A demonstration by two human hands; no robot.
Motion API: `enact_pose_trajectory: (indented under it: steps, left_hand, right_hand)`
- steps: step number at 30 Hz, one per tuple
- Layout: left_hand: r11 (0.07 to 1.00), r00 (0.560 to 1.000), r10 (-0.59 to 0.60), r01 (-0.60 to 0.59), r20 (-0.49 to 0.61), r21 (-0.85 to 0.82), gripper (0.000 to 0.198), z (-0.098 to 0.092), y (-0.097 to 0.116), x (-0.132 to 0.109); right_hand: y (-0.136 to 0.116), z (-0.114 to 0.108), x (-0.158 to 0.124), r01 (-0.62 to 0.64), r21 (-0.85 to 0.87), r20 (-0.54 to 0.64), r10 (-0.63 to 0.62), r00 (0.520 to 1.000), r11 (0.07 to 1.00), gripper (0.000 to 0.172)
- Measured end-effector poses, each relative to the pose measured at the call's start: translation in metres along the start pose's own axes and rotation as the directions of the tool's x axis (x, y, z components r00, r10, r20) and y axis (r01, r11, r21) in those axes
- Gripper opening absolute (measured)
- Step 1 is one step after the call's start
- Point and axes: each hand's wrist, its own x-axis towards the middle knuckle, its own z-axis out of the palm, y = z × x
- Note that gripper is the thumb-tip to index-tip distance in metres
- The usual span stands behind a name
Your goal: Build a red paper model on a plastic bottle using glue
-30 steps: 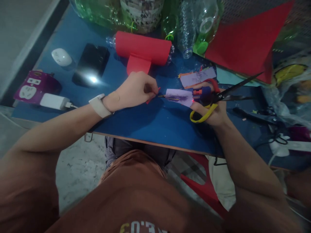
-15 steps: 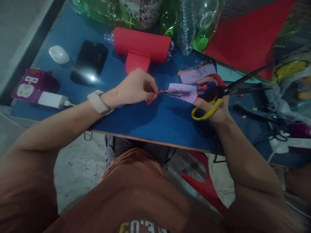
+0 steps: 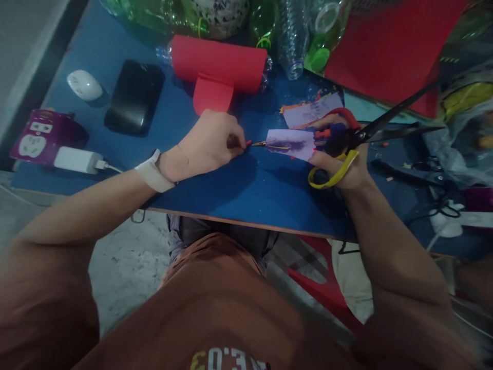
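My left hand (image 3: 210, 140) is closed in a pinch on a small red piece (image 3: 248, 142) above the blue table. The metal tip (image 3: 259, 144) of a tool wrapped in purple paper (image 3: 290, 143) points at that piece, a small gap apart. My right hand (image 3: 342, 159) holds the wrapped tool, and its fingers are also in the handles of scissors (image 3: 360, 136) with one red and one yellow loop. The scissor blades stand apart, pointing right. Behind the tool lies another purple paper strip (image 3: 313, 110). A red-wrapped bottle (image 3: 219, 64) with a red flap lies beyond my left hand.
Plastic bottles (image 3: 295, 41) line the back, beside red sheets (image 3: 389, 56). On the left are a white mouse (image 3: 84, 85), a black box-shaped device (image 3: 134, 97) and a purple power adapter (image 3: 46, 136) with a white charger. Black pliers-like tools (image 3: 408, 172) and cables lie at the right.
My left hand has shifted slightly left, and less of the red piece shows below its fingers. The piece and the metal tip are farther apart. The view has shifted slightly.
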Motion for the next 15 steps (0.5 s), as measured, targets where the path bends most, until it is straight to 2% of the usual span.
enact_pose_trajectory:
  steps: [7,12,15]
  left_hand:
    - [0.998,0.997,0.029,-0.033,0.069,0.062,0.03,-0.004,-0.008,0.002]
    - [1.0,0.992,-0.011,0.013,0.126,-0.012,0.025,-0.017,-0.003,0.003]
    - [1.0,0.988,-0.018,0.016,0.152,0.012,0.028,-0.022,0.0,0.003]
  right_hand:
    - [-0.001,0.001,0.0,0.05,-0.025,0.004,-0.049,0.999,0.998,0.072]
    - [0.0,0.004,0.002,0.061,0.0,0.012,-0.061,0.998,0.998,0.07]
    - [-0.004,0.006,0.002,0.067,-0.012,0.052,-0.066,0.996,0.998,0.07]
